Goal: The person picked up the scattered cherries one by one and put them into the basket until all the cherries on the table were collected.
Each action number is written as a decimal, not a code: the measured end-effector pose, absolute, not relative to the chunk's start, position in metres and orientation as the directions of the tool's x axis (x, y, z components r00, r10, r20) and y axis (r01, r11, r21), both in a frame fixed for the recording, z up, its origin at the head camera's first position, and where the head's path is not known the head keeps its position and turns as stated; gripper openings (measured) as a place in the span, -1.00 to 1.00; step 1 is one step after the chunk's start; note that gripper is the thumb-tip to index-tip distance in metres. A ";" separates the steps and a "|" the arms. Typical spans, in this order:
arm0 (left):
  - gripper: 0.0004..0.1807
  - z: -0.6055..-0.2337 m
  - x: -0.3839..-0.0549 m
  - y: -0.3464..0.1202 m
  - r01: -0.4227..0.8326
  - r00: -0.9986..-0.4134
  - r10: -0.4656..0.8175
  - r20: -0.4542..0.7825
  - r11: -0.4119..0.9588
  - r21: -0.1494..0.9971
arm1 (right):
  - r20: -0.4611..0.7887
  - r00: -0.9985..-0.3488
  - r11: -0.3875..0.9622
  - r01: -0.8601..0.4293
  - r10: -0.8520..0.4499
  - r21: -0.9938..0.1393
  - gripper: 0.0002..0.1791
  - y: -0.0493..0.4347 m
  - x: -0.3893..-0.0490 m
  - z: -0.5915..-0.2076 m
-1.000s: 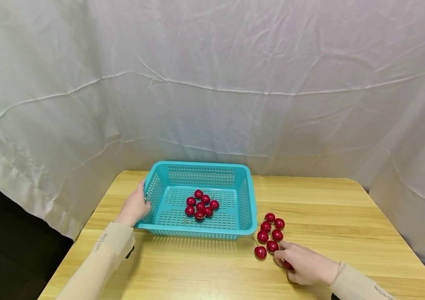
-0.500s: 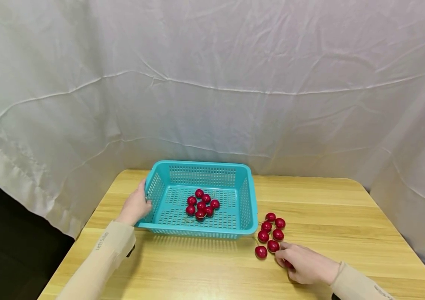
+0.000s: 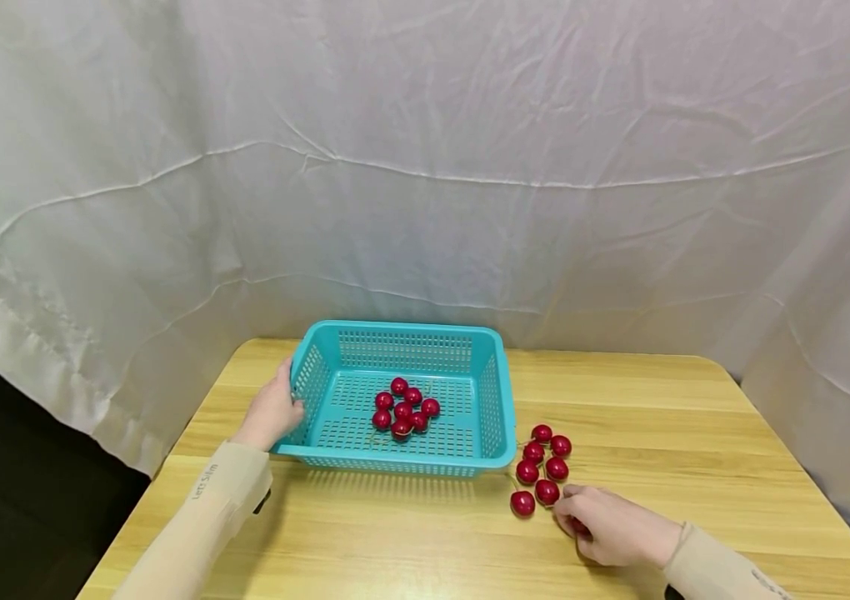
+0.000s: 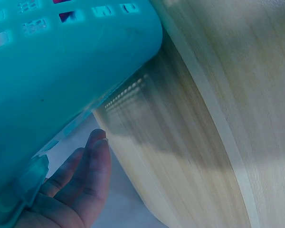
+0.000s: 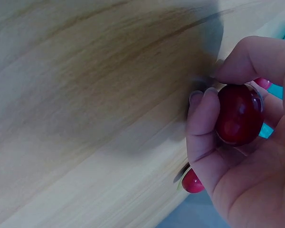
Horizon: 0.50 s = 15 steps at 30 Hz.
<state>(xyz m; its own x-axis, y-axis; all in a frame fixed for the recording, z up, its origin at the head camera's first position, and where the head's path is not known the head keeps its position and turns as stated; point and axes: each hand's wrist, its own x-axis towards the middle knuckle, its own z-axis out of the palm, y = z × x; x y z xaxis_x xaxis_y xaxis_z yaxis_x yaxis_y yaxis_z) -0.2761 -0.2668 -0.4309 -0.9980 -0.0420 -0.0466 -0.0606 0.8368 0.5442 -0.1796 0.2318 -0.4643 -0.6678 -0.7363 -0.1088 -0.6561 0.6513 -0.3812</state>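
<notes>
Left grip [image 3: 267, 414]: pinching the turquoise mesh basket [image 3: 487, 404]. Right grip [image 3: 611, 525]: curled round one cherry [image 5: 239, 115]; I judge light pressure best, avoiding the neighbouring cherries [image 3: 547, 492].

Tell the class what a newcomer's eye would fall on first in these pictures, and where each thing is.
Probably the bright turquoise basket, low in the middle of the head view, with glossy red cherries inside and the left hand at its left end. Next come the cherries on the wooden table, just right of it, beside the right hand, whose curled fingers hold another cherry.
</notes>
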 end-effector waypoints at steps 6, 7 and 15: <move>-0.08 -0.431 -0.276 -0.267 -0.057 -0.998 -0.040 -0.043 0.837 0.545 | -0.094 -0.657 0.637 -0.673 -0.748 -0.375 -0.66 0.233 -0.180 -0.464; -0.08 -0.431 -0.276 -0.267 -0.055 -0.998 -0.039 -0.041 0.838 0.543 | -0.092 -0.656 0.636 -0.674 -0.749 -0.377 -0.66 0.233 -0.180 -0.463; -0.08 -0.431 -0.276 -0.267 -0.054 -0.998 -0.038 -0.040 0.839 0.542 | -0.073 -0.649 0.619 -0.678 -0.757 -0.398 -0.67 0.233 -0.182 -0.458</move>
<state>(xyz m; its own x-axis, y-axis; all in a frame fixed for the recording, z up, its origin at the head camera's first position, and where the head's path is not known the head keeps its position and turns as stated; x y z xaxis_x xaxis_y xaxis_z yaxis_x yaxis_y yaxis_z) -0.2761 -0.2673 -0.4313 -0.9985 -0.0385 -0.0399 -0.0540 0.8390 0.5415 -0.1817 0.2329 -0.4577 -0.6489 -0.7574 -0.0726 -0.6776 0.6187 -0.3977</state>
